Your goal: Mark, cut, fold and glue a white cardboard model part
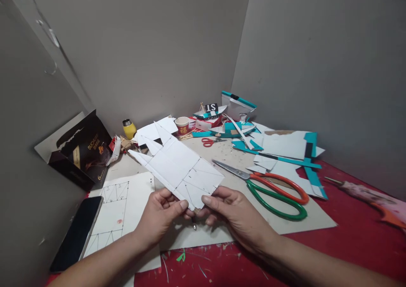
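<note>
Between my two hands is a white card cutout (177,162) with drawn lines and pointed flaps at its far end. My left hand (163,213) pinches its near left corner, thumb on top. At the near right corner my right hand (226,206) grips it the same way. The cutout is tilted above the table, and the fingers beneath it are partly hidden. Large scissors (275,189) with one orange and one green handle lie to the right, blades partly apart. A sheet with pencilled triangles (114,211) lies under and left of my left hand.
A black phone (78,232) and a dark open box (84,156) stand at the left. Farther back are a yellow bottle (129,129), a paper cup (182,126), small red scissors (209,142) and teal-edged model boats (233,128). A glue gun (364,196) lies right.
</note>
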Action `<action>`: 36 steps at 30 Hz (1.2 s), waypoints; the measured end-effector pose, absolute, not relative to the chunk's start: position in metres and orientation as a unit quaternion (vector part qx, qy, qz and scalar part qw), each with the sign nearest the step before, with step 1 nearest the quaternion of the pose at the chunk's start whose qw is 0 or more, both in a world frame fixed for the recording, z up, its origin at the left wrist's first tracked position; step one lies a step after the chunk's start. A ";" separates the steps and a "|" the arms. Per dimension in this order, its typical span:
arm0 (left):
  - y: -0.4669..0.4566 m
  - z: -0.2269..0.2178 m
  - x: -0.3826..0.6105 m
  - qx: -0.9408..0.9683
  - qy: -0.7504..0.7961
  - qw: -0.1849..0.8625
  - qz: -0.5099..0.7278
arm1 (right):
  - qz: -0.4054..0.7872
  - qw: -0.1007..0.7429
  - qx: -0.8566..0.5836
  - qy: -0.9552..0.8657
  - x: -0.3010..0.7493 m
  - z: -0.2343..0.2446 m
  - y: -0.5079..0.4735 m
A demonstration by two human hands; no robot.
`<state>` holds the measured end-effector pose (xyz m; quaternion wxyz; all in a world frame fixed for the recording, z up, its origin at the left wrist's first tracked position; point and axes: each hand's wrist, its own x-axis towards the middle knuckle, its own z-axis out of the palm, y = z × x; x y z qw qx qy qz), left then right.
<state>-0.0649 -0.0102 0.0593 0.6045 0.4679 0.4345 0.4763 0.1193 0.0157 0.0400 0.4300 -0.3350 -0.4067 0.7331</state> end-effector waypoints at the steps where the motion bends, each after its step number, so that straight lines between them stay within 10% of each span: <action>1: -0.010 0.060 -0.065 0.468 0.435 0.604 0.477 | 0.732 0.431 -0.336 -0.407 0.119 0.040 0.016; 14: -0.004 0.066 -0.069 0.449 0.460 0.616 0.456 | 0.689 0.401 -0.336 -0.501 0.127 0.050 0.015; 19: -0.002 0.073 -0.073 0.435 0.473 0.596 0.482 | 0.274 0.334 -0.430 -0.793 0.184 0.068 0.028; 23: -0.001 0.075 -0.074 0.425 0.473 0.589 0.499 | 0.045 0.124 -0.549 -0.825 0.234 0.063 0.042; 36: -0.007 0.088 -0.077 0.440 0.457 0.572 0.520 | 0.014 -0.035 -0.559 -0.828 0.237 0.046 0.068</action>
